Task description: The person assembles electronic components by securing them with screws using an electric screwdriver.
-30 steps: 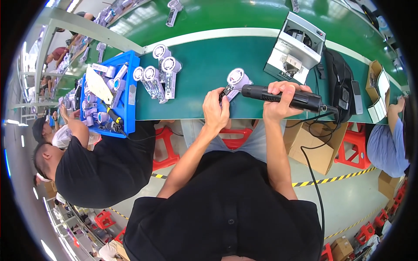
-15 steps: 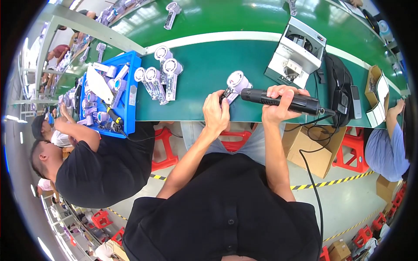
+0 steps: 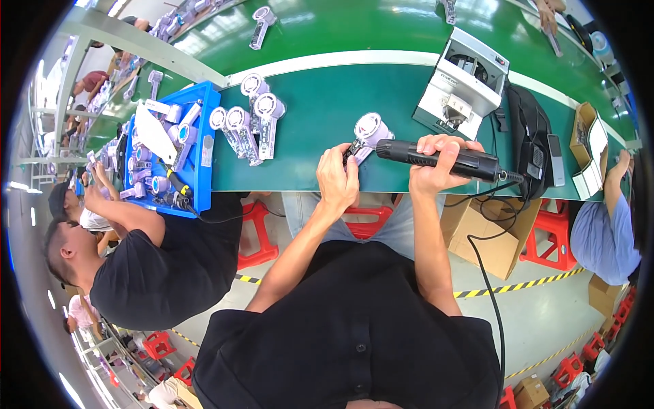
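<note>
A lavender handheld fan (image 3: 372,127) lies tilted on the green table top in front of me, its round white grille facing up and its handle opened, with dark parts showing. My left hand (image 3: 337,178) is closed on the handle end, thumb and fingers gripping it. In my right hand (image 3: 434,170) I hold a black electric screwdriver (image 3: 402,150) lying nearly level, fingers wrapped over its body. The tool's front end points left at the fan, close to its handle; its bit cannot be made out. A cable runs from its rear end.
Several fans (image 3: 267,129) stand grouped to the left, beside a blue tray (image 3: 206,153) full of fan parts. A screw feeder (image 3: 436,95) and a black bag (image 3: 528,133) are at right. A fan (image 3: 261,28) lies on the green conveyor (image 3: 340,31). Co-workers sit on both sides.
The fan on the conveyor has slid slightly left. A person's hand with a thin object now shows at the far right. The left co-worker's arm has shifted. My hands have barely moved.
</note>
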Demonstrator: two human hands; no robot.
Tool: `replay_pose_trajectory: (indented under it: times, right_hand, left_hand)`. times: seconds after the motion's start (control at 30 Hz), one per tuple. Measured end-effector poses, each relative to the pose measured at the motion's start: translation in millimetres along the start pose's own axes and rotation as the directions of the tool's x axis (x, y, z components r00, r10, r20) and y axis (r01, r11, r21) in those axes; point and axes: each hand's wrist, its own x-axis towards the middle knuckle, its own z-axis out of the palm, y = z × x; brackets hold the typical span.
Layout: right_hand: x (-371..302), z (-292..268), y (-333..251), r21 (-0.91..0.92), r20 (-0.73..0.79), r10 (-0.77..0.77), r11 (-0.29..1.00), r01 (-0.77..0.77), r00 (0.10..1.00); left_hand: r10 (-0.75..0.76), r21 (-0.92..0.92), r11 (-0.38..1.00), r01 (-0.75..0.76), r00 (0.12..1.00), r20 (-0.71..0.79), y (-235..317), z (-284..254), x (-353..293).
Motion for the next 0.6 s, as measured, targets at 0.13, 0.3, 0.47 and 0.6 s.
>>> replay_pose_trajectory:
  times: [0.13,0.3,0.47,0.6]
  right_hand:
    - [0.8,1.0,3.6,0.019,0.008,-0.012,1.0,0.011,1.0]
    - [8.0,1.9,-3.3,-0.004,0.03,-0.022,1.0,0.022,0.999]
    - [20.0,-13.8,-35.6,0.12,-0.034,-0.062,0.991,0.066,0.997]
    - [37.6,-42.4,-69.2,0.121,-0.044,-0.162,0.979,0.166,0.986]
  left_hand:
    - [0.001,0.007,1.0,-0.001,1.0,-0.007,-1.1,-0.1,2.7]
    - [-0.012,0.002,1.0,0.012,1.0,0.009,3.8,1.6,7.7]
    - [-0.199,0.015,0.98,0.199,0.98,-0.024,5.2,1.4,28.8]
    - [-0.14,-0.187,0.968,0.165,0.98,0.139,27.6,18.2,129.1]
